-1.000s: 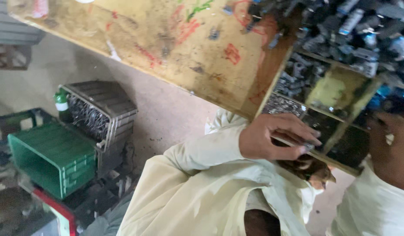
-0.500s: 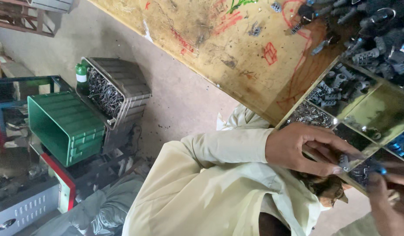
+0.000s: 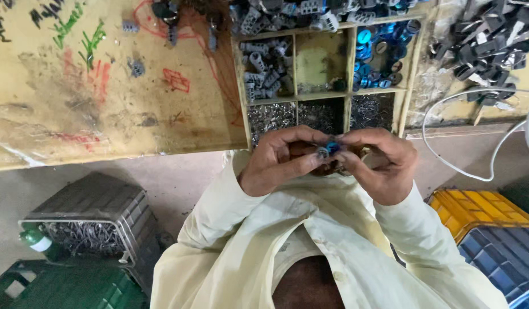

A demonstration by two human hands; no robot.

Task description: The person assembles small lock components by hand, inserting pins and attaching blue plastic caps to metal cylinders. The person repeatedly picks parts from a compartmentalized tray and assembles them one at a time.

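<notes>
Pinching a small blue part [image 3: 332,147] and a small grey part [image 3: 323,153] between the fingertips of both your hands, left hand [image 3: 281,160] and right hand [image 3: 374,163], fingers curled in and meeting just off the near edge of the worktop [image 3: 104,109]. Parts are held together at chest height, just in front of the divided wooden tray [image 3: 349,68]. Tray compartments: grey plastic pieces [image 3: 264,71] at the left, blue caps [image 3: 379,54] at the right, fine metal bits [image 3: 276,114] in the near row. Black parts [image 3: 487,40] are heaped at the worktop's far right corner, with a white cable [image 3: 476,131] looping beside them. On the floor: a grey crate [image 3: 98,212] and green crate [image 3: 64,286] to your left, a yellow crate [image 3: 476,209] to your right.
</notes>
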